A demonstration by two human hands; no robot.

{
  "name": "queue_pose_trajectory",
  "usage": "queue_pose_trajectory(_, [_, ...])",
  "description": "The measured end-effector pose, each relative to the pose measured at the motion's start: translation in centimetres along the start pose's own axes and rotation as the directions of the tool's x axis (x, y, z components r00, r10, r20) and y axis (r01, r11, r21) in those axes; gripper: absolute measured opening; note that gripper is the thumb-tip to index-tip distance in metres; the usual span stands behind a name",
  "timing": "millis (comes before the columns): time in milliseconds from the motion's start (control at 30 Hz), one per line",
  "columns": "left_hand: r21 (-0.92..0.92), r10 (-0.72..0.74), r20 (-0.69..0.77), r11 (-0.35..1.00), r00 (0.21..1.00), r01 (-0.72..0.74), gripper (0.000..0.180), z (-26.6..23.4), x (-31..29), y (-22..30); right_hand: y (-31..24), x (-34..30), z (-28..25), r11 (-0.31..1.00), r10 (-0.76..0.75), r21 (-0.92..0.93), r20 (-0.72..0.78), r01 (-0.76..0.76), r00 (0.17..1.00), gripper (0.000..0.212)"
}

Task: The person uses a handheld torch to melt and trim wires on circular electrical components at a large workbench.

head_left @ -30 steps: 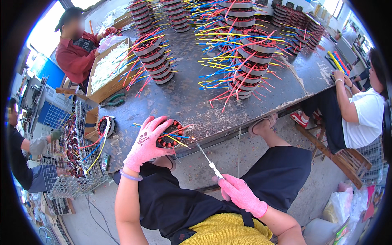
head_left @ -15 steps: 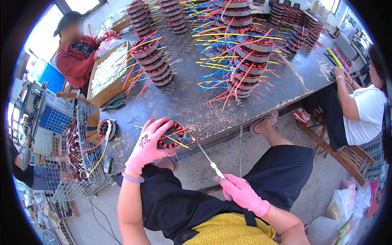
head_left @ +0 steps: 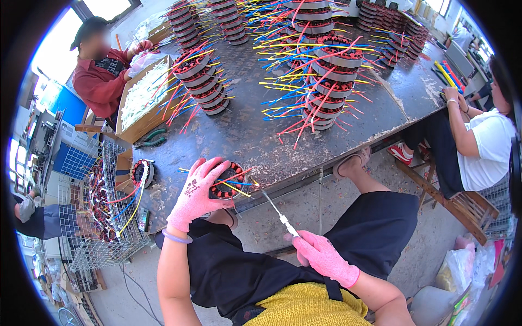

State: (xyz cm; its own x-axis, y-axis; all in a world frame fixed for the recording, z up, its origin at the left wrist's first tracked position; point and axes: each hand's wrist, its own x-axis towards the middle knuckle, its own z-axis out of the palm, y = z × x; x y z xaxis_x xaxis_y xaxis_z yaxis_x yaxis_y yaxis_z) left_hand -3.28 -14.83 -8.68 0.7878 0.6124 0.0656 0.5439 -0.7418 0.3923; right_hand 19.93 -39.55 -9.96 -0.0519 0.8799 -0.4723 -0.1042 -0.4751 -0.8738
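My left hand (head_left: 199, 187), in a pink glove, is closed over the left side of a motor stator (head_left: 234, 167) at the table's near edge. Red insulators line this ring, and red, blue and yellow wires stick out to its right. My pink-gloved right hand (head_left: 322, 255) grips a white-handled tool (head_left: 289, 225) with a thin metal shaft. Its tip points up and left, close to the ends of the blue and yellow wires. A small bright yellow spot shows there; whether the tip touches them I cannot tell.
Stacks of wired stators (head_left: 333, 81) fill the table's far side. Pliers (head_left: 152, 139) and a box of white pieces (head_left: 142, 98) lie left, near a person in red. Another stator (head_left: 143, 173) sits by a wire basket (head_left: 103, 247). A person in white (head_left: 481, 146) sits at right.
My hands, the stator and the tool keep nearly the same places. At the far left edge, another person's arm and leg have shifted.
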Motion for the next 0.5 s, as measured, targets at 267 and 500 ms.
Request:
queue_pose_trajectory(267, [-0.014, 0.018, -0.014, 1.0, 1.0, -0.018, 0.095, 0.22, -0.05, -0.31, -0.67, -0.08, 0.0, 1.0, 0.019, 0.007, -0.012, -0.019, 1.0, 0.037])
queue_pose_trajectory(500, [-0.022, 0.01, -0.006, 1.0, 1.0, -0.01, 0.095, 0.03, 0.03, -0.07, -0.07, 0.09, 0.09, 0.999, 0.025, 0.034, 0.0, -0.025, 1.0, 0.037])
